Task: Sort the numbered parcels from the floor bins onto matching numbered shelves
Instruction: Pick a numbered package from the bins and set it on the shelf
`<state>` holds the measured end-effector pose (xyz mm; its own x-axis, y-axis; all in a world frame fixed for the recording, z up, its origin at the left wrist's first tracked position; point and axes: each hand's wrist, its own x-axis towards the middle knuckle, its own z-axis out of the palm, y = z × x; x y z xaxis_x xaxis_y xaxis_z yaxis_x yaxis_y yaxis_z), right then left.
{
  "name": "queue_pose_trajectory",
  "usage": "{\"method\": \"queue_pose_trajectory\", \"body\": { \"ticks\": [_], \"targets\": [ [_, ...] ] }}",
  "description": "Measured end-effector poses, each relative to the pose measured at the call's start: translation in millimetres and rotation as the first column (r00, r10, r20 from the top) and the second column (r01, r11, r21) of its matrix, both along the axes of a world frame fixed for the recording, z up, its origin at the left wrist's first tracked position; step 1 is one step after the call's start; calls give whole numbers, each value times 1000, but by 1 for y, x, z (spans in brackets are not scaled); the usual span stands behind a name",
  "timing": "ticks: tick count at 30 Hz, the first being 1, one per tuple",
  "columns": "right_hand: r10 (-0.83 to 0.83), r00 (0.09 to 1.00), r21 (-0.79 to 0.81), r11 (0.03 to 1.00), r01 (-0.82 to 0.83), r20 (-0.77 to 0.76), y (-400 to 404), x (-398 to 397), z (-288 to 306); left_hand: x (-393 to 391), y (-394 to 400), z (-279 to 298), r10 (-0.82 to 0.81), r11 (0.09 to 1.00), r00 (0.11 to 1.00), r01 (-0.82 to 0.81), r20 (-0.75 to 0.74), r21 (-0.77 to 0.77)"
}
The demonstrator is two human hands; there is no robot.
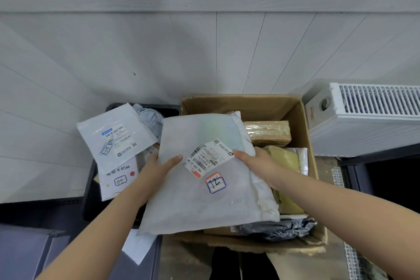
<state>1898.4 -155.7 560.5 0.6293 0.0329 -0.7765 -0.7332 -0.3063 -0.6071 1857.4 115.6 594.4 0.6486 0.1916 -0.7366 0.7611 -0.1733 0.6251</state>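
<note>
A large white foam mailer [200, 198] with a shipping label and a sticker marked 12 is held above the cardboard box [304, 120]. My left hand [159, 166] grips its left edge, thumb on top. My right hand [256, 159] grips its right edge beside the label. In the black bin [91, 202] to the left lie a white parcel marked 05 [116, 136] and a white one marked 04 [120, 179].
Inside the cardboard box lie a brown taped parcel [268, 132], a yellow padded mailer [286, 163] and a dark grey bag [277, 229]. A white radiator [368, 120] stands at the right. White panelled wall fills the back. Dark floor lies below.
</note>
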Motion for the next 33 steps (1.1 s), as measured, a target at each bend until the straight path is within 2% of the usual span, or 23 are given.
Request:
{"method": "queue_pose_trajectory", "body": {
  "ticks": [8,13,17,24,33],
  "targets": [
    [76,973,-48,997,-67,218,9,3,87,-12,2,88,36,988,992,-53,117,146],
    [142,924,-44,990,-135,356,17,8,143,-34,1,151,202,967,949,-232,242,103],
    [202,882,26,972,-235,426,14,6,184,-60,-13,198,290,937,899,-337,327,96],
    [287,778,129,897,-424,559,2,-7,251,-120,-60,272,392,841,769,-521,505,141],
    [385,604,169,731,-661,698,2,-55,317,-227,-120,337,510,675,577,-728,638,119]
  ]
}}
